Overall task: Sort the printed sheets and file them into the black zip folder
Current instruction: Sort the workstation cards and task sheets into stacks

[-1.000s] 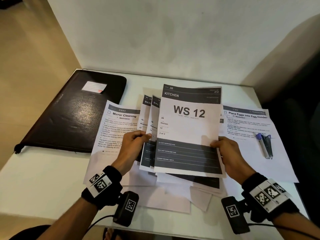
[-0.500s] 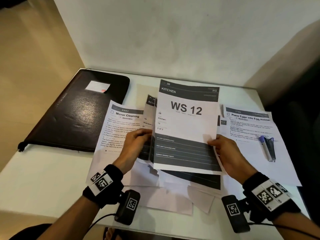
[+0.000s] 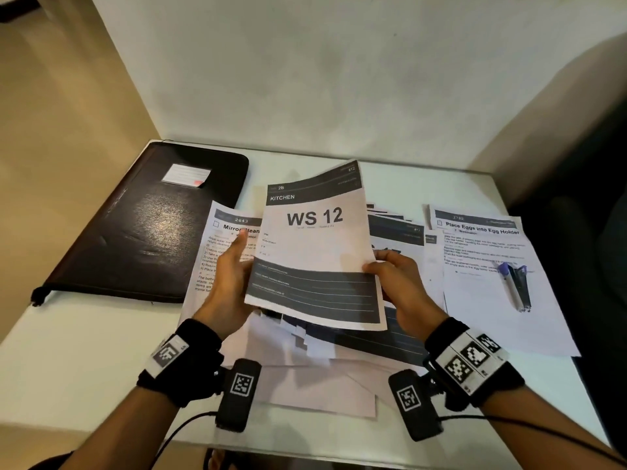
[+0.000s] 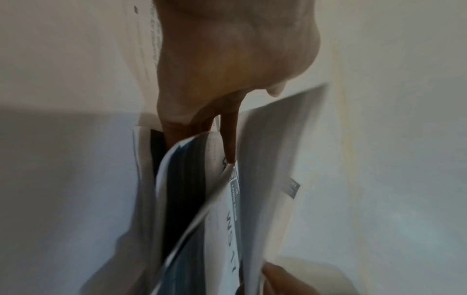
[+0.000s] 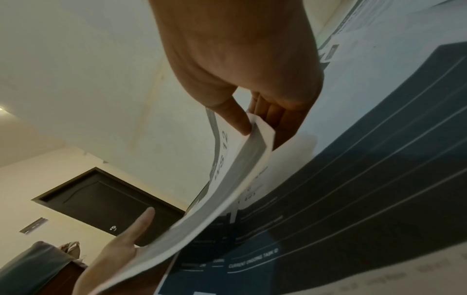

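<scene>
The right hand [image 3: 395,283] pinches the right edge of the white "WS 12" kitchen sheet with dark bands [image 3: 315,245], thumb on top, lifting it above the loose pile of printed sheets [image 3: 339,354]. The left hand [image 3: 230,283] reaches under its left edge, thumb straight; its grip cannot be told. The closed black zip folder [image 3: 135,232] lies at the white table's [image 3: 68,351] far left.

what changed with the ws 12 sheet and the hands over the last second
The right hand has lifted the WS 12 sheet off the fanned stack and tilted it left. The left hand let go of the sheets and now lies open beside its left edge. The black zip folder, the Mirror Cleaning sheet and the pens stayed put.
</scene>
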